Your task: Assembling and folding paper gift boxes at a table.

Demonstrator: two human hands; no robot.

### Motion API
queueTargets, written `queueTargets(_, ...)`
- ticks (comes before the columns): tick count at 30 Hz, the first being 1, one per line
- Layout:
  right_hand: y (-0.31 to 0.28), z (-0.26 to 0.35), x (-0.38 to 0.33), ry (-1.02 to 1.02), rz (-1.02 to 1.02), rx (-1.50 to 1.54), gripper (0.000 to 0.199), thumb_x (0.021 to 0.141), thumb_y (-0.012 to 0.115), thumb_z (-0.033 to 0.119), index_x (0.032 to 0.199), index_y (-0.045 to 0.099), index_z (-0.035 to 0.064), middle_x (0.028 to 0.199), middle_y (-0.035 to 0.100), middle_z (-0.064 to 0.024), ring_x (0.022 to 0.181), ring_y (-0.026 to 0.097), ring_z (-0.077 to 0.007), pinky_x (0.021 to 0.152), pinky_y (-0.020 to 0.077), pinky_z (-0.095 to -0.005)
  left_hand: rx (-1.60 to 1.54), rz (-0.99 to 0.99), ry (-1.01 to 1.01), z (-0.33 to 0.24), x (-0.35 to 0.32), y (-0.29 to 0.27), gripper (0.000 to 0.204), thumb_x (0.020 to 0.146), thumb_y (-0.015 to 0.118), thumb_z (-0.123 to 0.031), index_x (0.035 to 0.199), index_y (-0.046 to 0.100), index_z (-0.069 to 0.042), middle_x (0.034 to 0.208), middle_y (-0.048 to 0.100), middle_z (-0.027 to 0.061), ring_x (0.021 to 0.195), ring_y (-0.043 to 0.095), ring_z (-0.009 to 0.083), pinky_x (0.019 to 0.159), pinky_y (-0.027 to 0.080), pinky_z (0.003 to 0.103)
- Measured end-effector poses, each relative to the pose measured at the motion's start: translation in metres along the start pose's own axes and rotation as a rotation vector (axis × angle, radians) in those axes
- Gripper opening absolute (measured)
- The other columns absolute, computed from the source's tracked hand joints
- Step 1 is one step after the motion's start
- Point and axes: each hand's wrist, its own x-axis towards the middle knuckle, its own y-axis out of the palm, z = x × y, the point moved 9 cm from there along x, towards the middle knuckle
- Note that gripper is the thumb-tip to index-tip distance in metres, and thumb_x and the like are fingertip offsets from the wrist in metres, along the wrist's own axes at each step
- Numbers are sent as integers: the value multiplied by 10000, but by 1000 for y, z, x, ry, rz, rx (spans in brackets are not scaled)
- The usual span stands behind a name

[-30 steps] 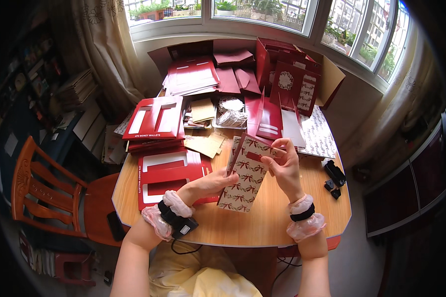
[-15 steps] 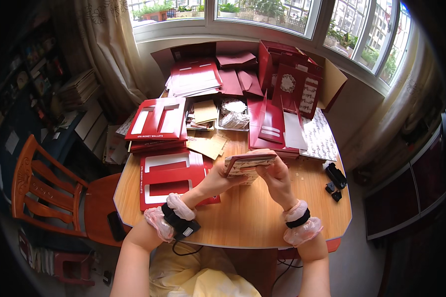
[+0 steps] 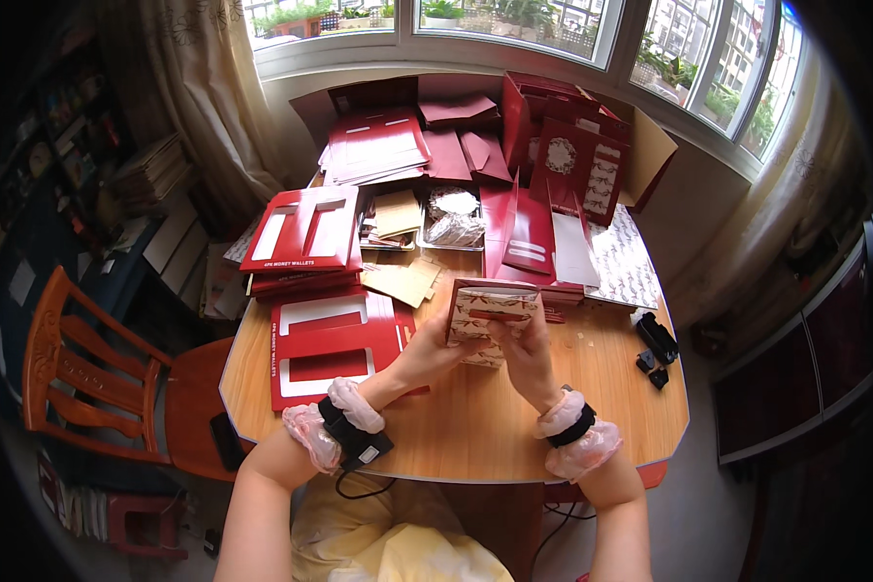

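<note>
Over the middle of the table I hold a small stack of bow-patterned paper wallets point(image 3: 483, 304), cream with a red edge and a red slot on the front. My left hand point(image 3: 425, 351) is closed round its left side and lower edge. On the right, my right hand point(image 3: 524, 351) grips the lower right corner, its thumb on the front face. Several fingers are hidden behind the stack. To the left lies a flat red cardboard sleeve point(image 3: 306, 371) with cut-out windows. Tan card pieces point(image 3: 404, 281) lie just beyond my left hand.
Stacked red sleeves point(image 3: 304, 228) stand at the left, beside a metal tray of white paper pieces point(image 3: 454, 215). Red folders point(image 3: 529, 242) and an open carton point(image 3: 650, 160) fill the back right. Small black items point(image 3: 658, 339) sit near the right edge; a wooden chair point(image 3: 97, 378) stands left.
The stack has tilted up so its patterned front faces me more fully. My right hand has shifted slightly left and down along it, and both hands keep their grip.
</note>
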Motion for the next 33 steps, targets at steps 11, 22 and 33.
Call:
queueTargets(11, 7, -10, -2, 10, -39, -112, 429, 1011, 586, 27, 1383, 372, 11, 1188, 605, -61, 1072, 577, -129, 901, 496, -277, -4, 6, -5, -1, -3, -1, 388, 980, 645, -33, 1356, 551, -31, 1314, 622, 56, 1193, 591, 148, 1005, 500, 310)
queueTargets(22, 2, -7, -5, -4, -98, -79, 345, 909, 696, -38, 1219, 558, 20, 1117, 680, -49, 1015, 637, -111, 886, 516, -264, 2, -36, -4, 6, -3, -8, 317, 967, 658, -35, 1282, 620, -21, 1187, 689, 52, 1108, 632, 132, 958, 521, 299)
queueTargets(33, -10, -27, 0, 104, -62, -22, 363, 899, 699, -44, 1228, 557, 10, 1155, 683, -67, 1037, 653, -118, 887, 553, -283, 76, -31, -242, 31, -5, -14, 326, 933, 712, -61, 1246, 636, -9, 1138, 706, 48, 1023, 658, 119, 891, 544, 287)
